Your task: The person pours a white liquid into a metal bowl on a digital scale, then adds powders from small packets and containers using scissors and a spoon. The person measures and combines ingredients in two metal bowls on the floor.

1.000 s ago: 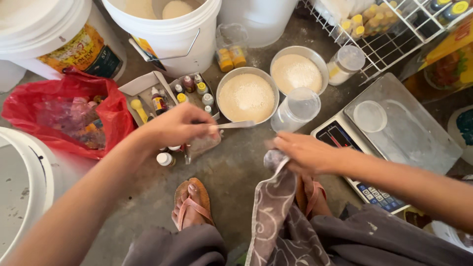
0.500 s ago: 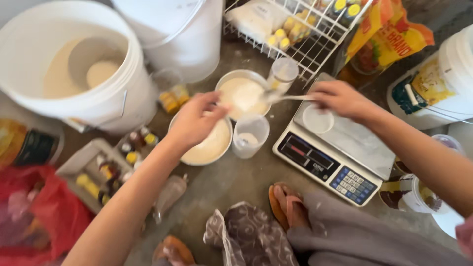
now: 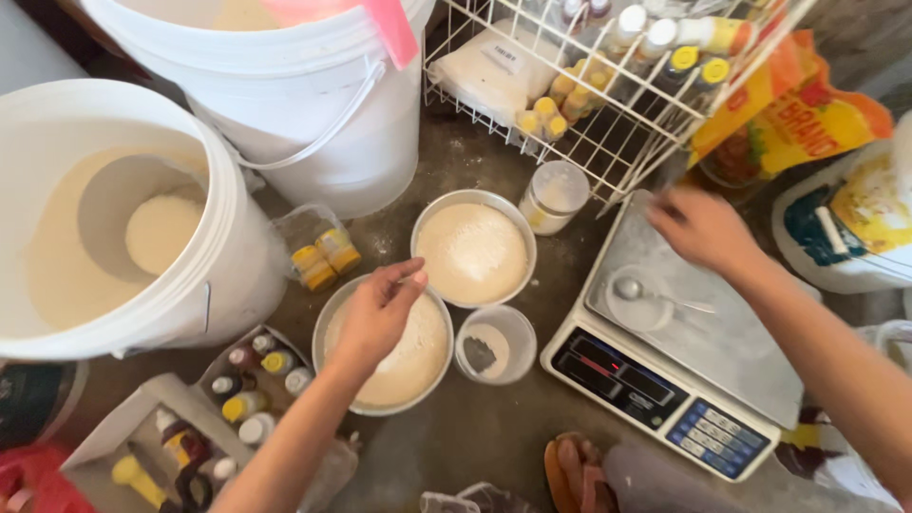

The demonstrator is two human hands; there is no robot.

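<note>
While the person looked down at the concrete floor (image 3: 494,437), the left hand (image 3: 375,318) hovered over a round metal bowl (image 3: 328,332) filled with pale powder, its fingers pinched together above the rim where this bowl met a second metal bowl (image 3: 473,249); whether something thin was held between the fingertips, I could not tell. The second bowl also held white powder and stood just behind the first one, touching it or nearly so. Just beside both bowls stood a small clear plastic cup (image 3: 495,344) with a little dark powder at its bottom. The right hand (image 3: 701,228) was over the far edge of a digital scale (image 3: 722,356), blurred, with the fingers loosely apart and nothing clearly gripped. On the steel plate of the scale lay a clear lid (image 3: 635,302) with a small metal spoon (image 3: 629,287) resting in it. Behind the scale a white wire rack (image 3: 608,142) carried small bottles with yellow caps, and a little jar with a white lid (image 3: 553,198) stood near its front. At the left, a large white bucket (image 3: 218,275) contained powder and a scoop, and another white bucket (image 3: 313,142) stood behind it. A tray of small colour bottles (image 3: 249,380) lay near the left forearm.
</note>
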